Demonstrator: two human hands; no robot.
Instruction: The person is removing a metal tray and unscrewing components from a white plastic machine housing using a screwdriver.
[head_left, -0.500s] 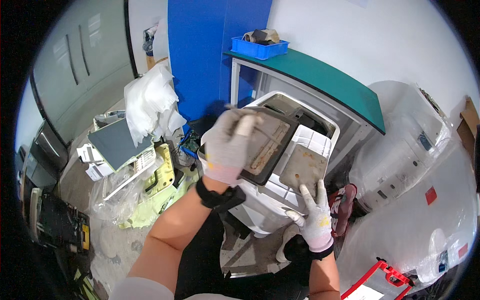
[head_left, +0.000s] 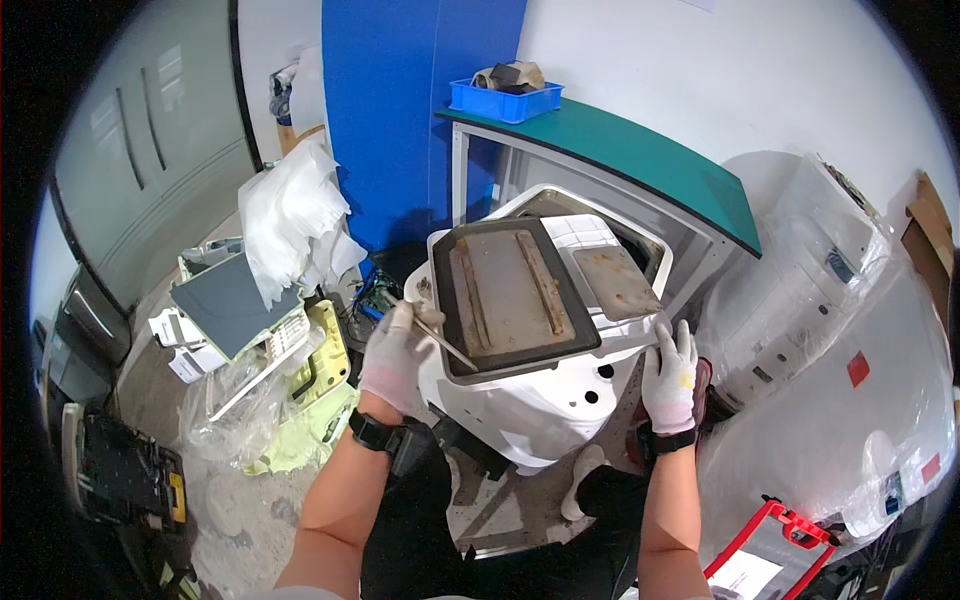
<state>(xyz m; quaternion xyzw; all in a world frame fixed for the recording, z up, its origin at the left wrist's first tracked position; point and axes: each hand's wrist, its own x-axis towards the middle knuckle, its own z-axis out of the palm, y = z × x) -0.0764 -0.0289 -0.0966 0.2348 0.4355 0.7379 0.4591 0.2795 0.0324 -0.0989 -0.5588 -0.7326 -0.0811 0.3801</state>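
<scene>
Compared with half a second ago, the white panel [head_left: 440, 262] sits turned and shifted on the white housing [head_left: 535, 420], baring two dark holes in the housing's near side. Your left hand [head_left: 395, 355] is off the dark-rimmed grey plate [head_left: 508, 290] and now at the panel's lower left, fingers closed around a thin rod-like tool [head_left: 448, 347] that slants over the plate's near corner; whether its tip touches, you cannot tell from here. Your right hand [head_left: 668, 378] has gone from the near side to the panel's right corner, beside the smaller stained plate [head_left: 617, 283]. Its fingers are extended; whether they grip the edge is unclear. Judgement: with both plates uncovered and the panel askew, it seems loose on the housing, and both faces are reachable.
</scene>
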